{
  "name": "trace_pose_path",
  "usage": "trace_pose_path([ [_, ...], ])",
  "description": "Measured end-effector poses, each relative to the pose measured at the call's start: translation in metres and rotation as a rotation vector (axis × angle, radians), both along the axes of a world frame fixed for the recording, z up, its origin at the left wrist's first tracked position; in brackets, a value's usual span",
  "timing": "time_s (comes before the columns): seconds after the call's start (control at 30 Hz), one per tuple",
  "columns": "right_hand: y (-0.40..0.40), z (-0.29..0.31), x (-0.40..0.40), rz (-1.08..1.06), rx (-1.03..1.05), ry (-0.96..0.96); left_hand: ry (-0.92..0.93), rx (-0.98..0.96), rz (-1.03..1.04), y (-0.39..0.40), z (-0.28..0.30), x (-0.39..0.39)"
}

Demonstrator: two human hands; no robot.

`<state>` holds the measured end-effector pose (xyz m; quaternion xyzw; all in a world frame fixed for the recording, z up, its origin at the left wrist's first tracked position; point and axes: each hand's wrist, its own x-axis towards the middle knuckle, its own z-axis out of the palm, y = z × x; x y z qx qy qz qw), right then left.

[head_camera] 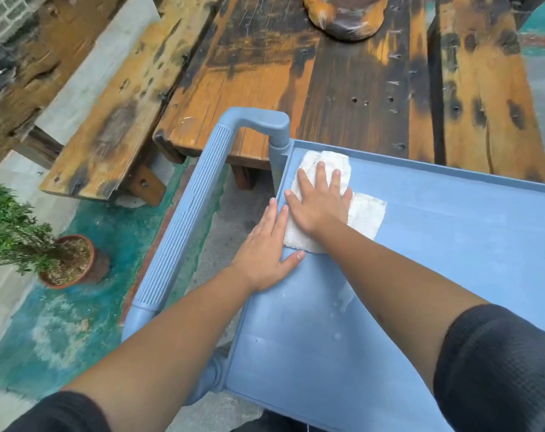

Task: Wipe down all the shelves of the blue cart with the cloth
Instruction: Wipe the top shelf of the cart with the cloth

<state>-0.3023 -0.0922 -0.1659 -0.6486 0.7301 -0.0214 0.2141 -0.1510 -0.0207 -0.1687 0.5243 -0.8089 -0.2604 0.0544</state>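
Observation:
The blue cart's top shelf (436,232) fills the lower right, with its ribbed push handle (187,213) on the left side. A white cloth (364,213) lies flat in the shelf's far left corner. My right hand (319,201) presses flat on the cloth, fingers spread and pointing away from me. My left hand (265,254) rests flat on the shelf's left rim just beside the cloth, holding nothing. Pale dusty smears show on the shelf nearer to me. The lower shelves are hidden beneath the top one.
A dark, worn wooden table (342,88) stands right behind the cart, with wooden benches (109,126) to its left and right. A potted green plant (68,260) sits on the painted concrete floor at the left.

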Motion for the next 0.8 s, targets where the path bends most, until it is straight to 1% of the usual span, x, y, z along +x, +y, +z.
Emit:
trace_pose_path([
  [0.1,0.007,-0.008,0.006,0.067,-0.054,-0.01,0.144,0.016,-0.005,-0.001,-0.001,0.003],
  [0.2,0.021,-0.01,0.018,0.119,-0.083,-0.026,0.172,0.024,-0.014,-0.001,0.0,0.004],
  [0.33,0.043,-0.011,0.025,0.054,-0.122,-0.257,0.177,0.03,-0.035,-0.001,-0.001,0.006],
  [0.43,0.061,-0.01,0.023,0.1,-0.13,-0.36,0.148,0.037,-0.043,-0.002,0.001,0.008],
  [0.5,0.08,-0.009,0.023,0.147,-0.141,-0.42,0.211,0.062,-0.013,-0.002,0.001,0.009],
  [0.57,0.103,-0.009,0.024,0.18,-0.151,-0.42,0.291,0.094,0.046,-0.003,0.001,0.009],
  [0.6,0.115,-0.009,0.025,0.199,-0.15,-0.405,0.289,0.097,0.061,-0.004,0.0,0.009],
  [0.8,0.192,-0.008,0.033,0.413,-0.125,-0.266,0.081,0.141,0.002,-0.013,0.008,0.01],
])
